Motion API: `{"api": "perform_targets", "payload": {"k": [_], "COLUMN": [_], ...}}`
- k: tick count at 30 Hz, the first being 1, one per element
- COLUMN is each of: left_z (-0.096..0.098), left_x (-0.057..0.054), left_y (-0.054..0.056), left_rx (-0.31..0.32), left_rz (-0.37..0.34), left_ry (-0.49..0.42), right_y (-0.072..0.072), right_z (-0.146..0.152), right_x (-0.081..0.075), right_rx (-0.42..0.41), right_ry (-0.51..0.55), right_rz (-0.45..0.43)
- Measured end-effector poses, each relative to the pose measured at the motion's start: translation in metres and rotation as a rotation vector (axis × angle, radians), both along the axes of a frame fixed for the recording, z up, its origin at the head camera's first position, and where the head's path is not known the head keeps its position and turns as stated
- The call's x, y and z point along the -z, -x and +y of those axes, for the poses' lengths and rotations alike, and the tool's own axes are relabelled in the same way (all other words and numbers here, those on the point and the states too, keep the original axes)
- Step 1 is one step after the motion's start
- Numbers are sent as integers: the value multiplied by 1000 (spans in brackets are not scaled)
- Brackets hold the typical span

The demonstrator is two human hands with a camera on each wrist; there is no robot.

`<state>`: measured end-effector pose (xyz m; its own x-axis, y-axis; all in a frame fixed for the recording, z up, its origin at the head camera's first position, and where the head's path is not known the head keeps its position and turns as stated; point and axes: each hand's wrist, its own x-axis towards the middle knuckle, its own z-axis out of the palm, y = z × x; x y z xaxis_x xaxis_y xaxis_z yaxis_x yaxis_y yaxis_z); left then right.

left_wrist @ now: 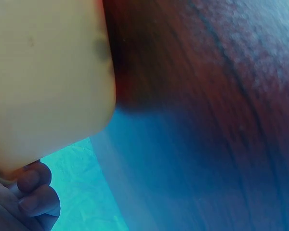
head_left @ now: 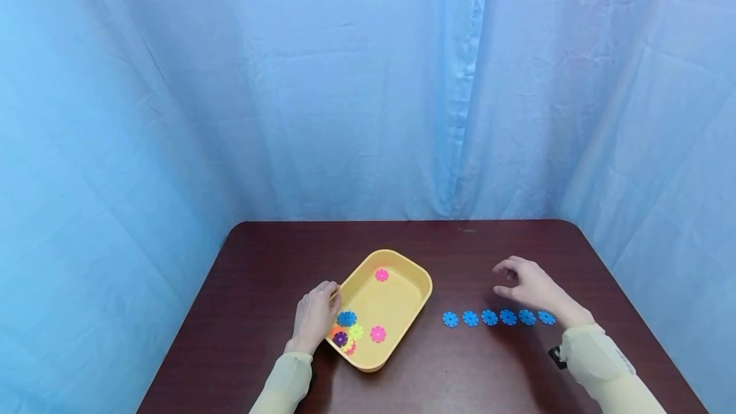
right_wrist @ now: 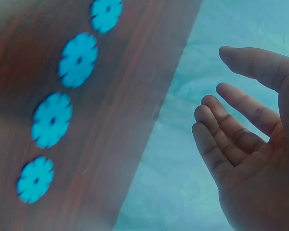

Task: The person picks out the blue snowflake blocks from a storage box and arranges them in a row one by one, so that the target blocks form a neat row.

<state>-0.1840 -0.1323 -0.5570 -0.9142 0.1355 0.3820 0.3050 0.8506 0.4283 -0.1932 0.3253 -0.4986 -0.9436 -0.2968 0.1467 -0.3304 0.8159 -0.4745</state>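
My left hand (head_left: 317, 315) grips the left rim of a yellow plastic tub (head_left: 402, 312), fingers curled over its edge. In the left wrist view the tub's pale outer surface (left_wrist: 48, 86) fills the upper left, above my curled fingers (left_wrist: 38, 199). Inside lie notched plastic discs: a blue disc (head_left: 347, 319), a purple disc (head_left: 340, 339) and a yellow-green disc (head_left: 356, 332) bunched at the near left, with a pink disc (head_left: 377, 334) apart. My right hand (head_left: 531, 285) hovers beyond a row of blue discs (head_left: 489, 317), fingers loosely bent and holding nothing.
Another pink disc (head_left: 382, 275) is at the tub's far end. The dark red-brown table (head_left: 276, 254) has rounded far corners. Blue curtains (head_left: 345, 114) hang behind it and along both sides.
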Motion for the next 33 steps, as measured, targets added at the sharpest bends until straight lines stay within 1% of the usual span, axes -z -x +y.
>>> {"api": "perform_targets", "payload": {"k": [7, 13, 21, 26, 33], "left_z": [-1, -1, -1, -2, 0], "left_x": [2, 2, 2, 0, 1], "left_y": [0, 0, 0, 1, 0], "left_rx": [4, 6, 7, 7, 6], "left_rz": [4, 3, 14, 14, 20], "left_ry": [-2, -5, -3, -2, 6], "right_y": [9, 17, 25, 27, 32], "right_z": [-29, -52, -79, -101, -133], "right_x": [-10, -16, -20, -24, -23], "right_rx": [-22, -53, -98, -142, -217], "right_ry": [21, 10, 3, 9, 37], "right_rz": [-38, -18, -16, -17, -34]}}
